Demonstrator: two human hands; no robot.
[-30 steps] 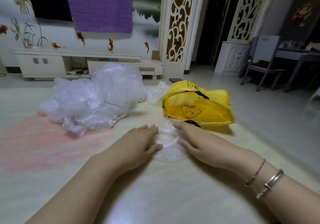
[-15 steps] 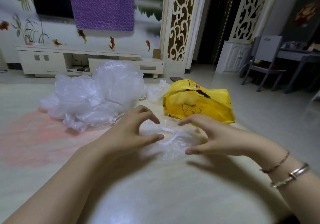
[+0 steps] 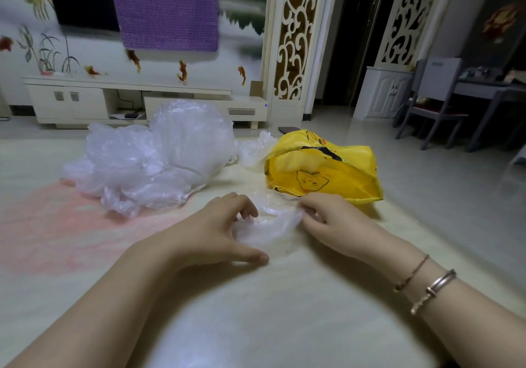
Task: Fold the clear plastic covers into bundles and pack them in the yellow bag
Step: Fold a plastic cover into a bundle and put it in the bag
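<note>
Head view: both hands pinch one clear plastic cover (image 3: 267, 229) between them on the bench (image 3: 284, 310), left hand (image 3: 219, 231) and right hand (image 3: 327, 222) with fingers curled on opposite edges, probably to fold it. It looks thin, crumpled and translucent. Just beyond the right hand lies the yellow bag (image 3: 321, 168); beyond the left, the unfolded pile (image 3: 150, 154).

Left hand (image 3: 216, 225) fingers curled, thumb extended; right hand (image 3: 327, 222) fingertips pinching; forearms converging.
</note>
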